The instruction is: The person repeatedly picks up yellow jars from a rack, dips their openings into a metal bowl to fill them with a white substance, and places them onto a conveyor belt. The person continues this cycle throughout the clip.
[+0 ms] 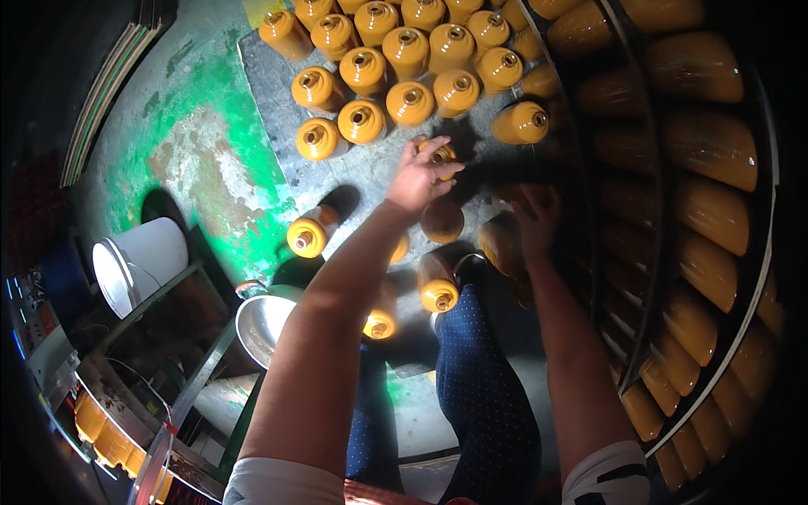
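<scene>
My left hand (414, 181) reaches forward with its fingers closed round the top of a glossy orange-yellow bottle (439, 153). That bottle stands at the near edge of a group of similar bottles (406, 52). In deep shadow to the right, my right hand (539, 217) has its fingers curled at an orange bottle (507, 195); the grip is hard to make out. Just below it is another shaded bottle (500, 244). Between my forearms stand a brownish bottle (443, 222) and an orange bottle (438, 290) close to my knee.
A curved rack (762, 278) packed with orange bottles rises along the right. One bottle (306, 237) stands apart at left. A white bucket (156, 252), a metal bowl (257, 330) and a frame with more orange pieces (105, 433) lie at left. The floor (210, 143) has worn green paint.
</scene>
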A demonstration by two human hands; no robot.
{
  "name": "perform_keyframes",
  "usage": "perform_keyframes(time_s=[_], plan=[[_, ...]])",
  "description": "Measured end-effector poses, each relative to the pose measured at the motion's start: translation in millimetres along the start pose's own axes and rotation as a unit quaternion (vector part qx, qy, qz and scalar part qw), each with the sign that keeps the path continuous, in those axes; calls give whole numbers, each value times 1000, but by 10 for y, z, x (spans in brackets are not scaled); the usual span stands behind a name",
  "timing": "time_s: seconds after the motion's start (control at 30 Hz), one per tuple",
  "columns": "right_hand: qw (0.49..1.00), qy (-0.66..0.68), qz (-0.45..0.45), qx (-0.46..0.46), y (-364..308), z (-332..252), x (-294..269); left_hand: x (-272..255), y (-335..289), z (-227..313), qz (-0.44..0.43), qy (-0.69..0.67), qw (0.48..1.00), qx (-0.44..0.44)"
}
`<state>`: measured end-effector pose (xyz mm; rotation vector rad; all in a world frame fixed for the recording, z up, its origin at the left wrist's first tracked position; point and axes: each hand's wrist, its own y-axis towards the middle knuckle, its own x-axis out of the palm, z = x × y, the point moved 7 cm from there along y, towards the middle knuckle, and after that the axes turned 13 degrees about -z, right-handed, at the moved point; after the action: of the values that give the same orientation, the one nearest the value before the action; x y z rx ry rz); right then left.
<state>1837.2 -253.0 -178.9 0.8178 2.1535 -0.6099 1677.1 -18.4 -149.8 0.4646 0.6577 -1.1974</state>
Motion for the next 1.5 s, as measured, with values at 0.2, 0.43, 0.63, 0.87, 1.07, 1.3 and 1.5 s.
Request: perform_keyframes(time_s=[0.2, 0.43, 0.63, 0.87, 1.07, 1.3, 1.5], plan=[[997, -74, 4, -36, -69, -85, -7, -95, -163, -56, -7, 23, 999, -24], [994, -75, -21, -76, 475, -537, -349, -1094, -681, -314, 170, 194, 947, -193], [989, -45, -12, -144, 1321, -706, -67, -1130, -792, -1053, 146, 184, 936, -264], [990, -15, -4, -141, 1606, -421, 143, -1042, -820, -1295, 197, 160, 940, -229], [994, 81, -13, -67, 1417, -592, -290, -1404, -918, -1327, 197, 51, 931, -302], [938, 335, -84, -28, 62, -1196, -1411, -2274, -2422, -201, 275, -106, 931, -215], [683, 610, -400, 40, -1373, -2030, -281, -2177, -4011, 118, 236, -484, 816, -210]])
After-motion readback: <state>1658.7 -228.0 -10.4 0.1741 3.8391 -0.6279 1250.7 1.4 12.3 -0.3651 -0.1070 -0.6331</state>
